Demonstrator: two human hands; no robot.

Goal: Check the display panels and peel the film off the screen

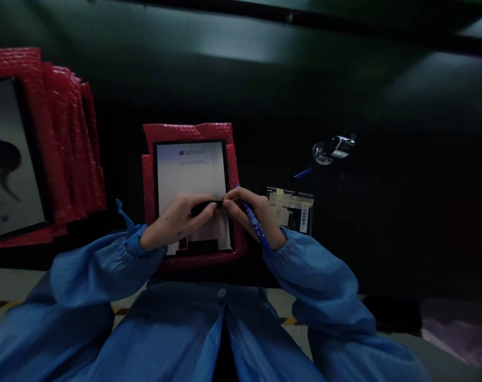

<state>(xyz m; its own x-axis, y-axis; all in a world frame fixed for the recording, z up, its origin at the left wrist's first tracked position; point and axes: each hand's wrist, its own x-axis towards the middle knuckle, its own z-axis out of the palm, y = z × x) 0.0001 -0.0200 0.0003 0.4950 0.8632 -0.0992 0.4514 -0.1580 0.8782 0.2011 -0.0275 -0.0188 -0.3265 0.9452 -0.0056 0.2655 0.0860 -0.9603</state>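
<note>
The person's left hand [177,217] and right hand [252,212] meet over a display panel [191,175] that lies flat on a red bubble-wrap sleeve [189,131] on the dark worktable [265,79]. Between the fingertips of both hands sits a small dark strip [207,206], perhaps a flex cable or connector, though the dim view leaves its nature unclear. The left hand's thumb and fingers are closed around the strip's left end; the right hand's fingertips pinch its right end. The right hand also carries a blue pen [256,225], tucked along the fingers and pointing down toward the wrist, its tip rising just above the knuckles. The strip hangs just over the lower half of the panel's pale face, which bears a few lines of small print near its top edge.

To the left, a stack of red bubble-wrap sleeves [66,154] leans in a row, with another panel [10,159] at its front. Just right of the right hand lies a small dark labelled part [291,209] with tape and a barcode. Farther back, a shiny metal-and-glass object [332,149] rests on the table. Blue sleeves [105,270] cover both forearms.
</note>
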